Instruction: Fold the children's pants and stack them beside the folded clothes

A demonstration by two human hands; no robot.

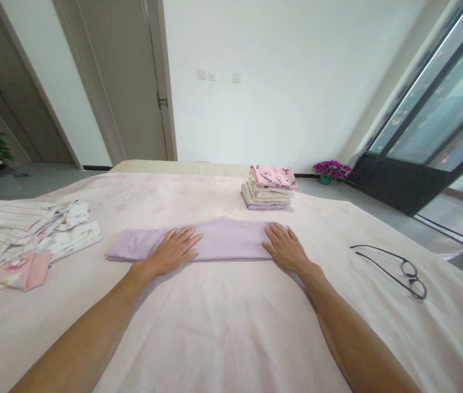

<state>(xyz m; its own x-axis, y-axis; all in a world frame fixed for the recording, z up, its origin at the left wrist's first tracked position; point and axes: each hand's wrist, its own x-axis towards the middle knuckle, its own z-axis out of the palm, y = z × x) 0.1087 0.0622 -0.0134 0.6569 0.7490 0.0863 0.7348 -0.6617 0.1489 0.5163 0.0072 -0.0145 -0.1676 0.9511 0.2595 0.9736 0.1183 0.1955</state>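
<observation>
A lilac, finely striped garment (229,240), folded into a long flat strip, lies crosswise on the pale pink bedsheet (210,316). A small peak of its fabric sticks up along the far edge. My left hand (178,248) rests flat on the strip left of its middle, fingers spread. Over at its right end, my right hand (284,245) presses down with the palm low and the fingers apart. Neither hand grasps the cloth. Beyond the right hand stands a stack of folded clothes (270,191), with a pink printed piece on top.
Loose clothes (22,234), some striped and some patterned, are heaped at the left. Black-framed glasses (409,275) lie with temples unfolded at the right. Past the bed are a door (125,82), a white wall, purple flowers (331,169) in a pot and a dark-framed glass door (427,131).
</observation>
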